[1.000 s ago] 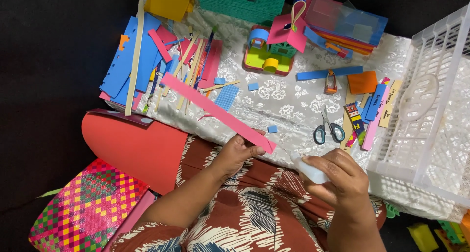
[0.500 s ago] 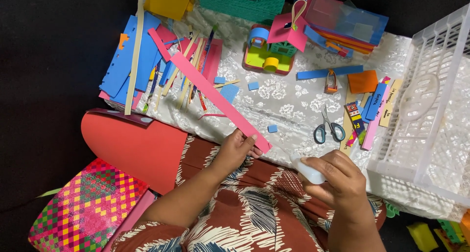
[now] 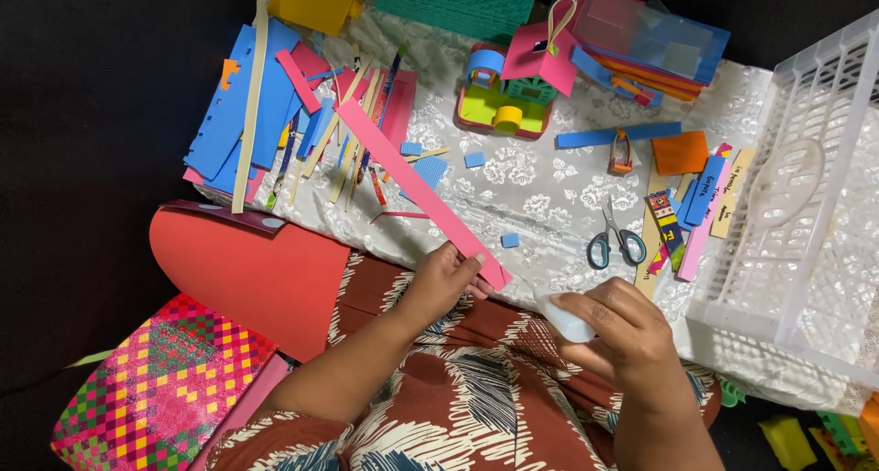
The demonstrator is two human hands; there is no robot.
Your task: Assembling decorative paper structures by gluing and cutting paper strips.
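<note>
Start with the largest items. The white lace cloth [image 3: 549,187] covers the work surface, and one white plastic basket [image 3: 806,224] stands on its right edge. One large red sheet [image 3: 265,270] lies at your left, overlapping the cloth edge, with one woven pink-and-yellow mat [image 3: 156,389] below it. A pile of blue and pink foam sheets [image 3: 256,114] sits at the upper left.

The long pink strip [image 3: 412,183] is the working piece, and only one strip of this length is in hand. Its long axis runs diagonally, from the upper-left pile down and to the right. Its near end is pinched between thumb and fingers of your left hand [image 3: 444,283], which is closed on it. The strip extends up and away from that hand, to the left.

Your right hand [image 3: 623,338] is closed around a small white object [image 3: 560,317], possibly a glue bottle; most of it is hidden by the fingers. Its tip lies just beside the strip's near end, to the right. Your left hand is the nearer one to the strip.

One pair of scissors [image 3: 613,238] lies apart, above the right hand. At least three small blue squares [image 3: 509,240] are scattered on the cloth.
</note>
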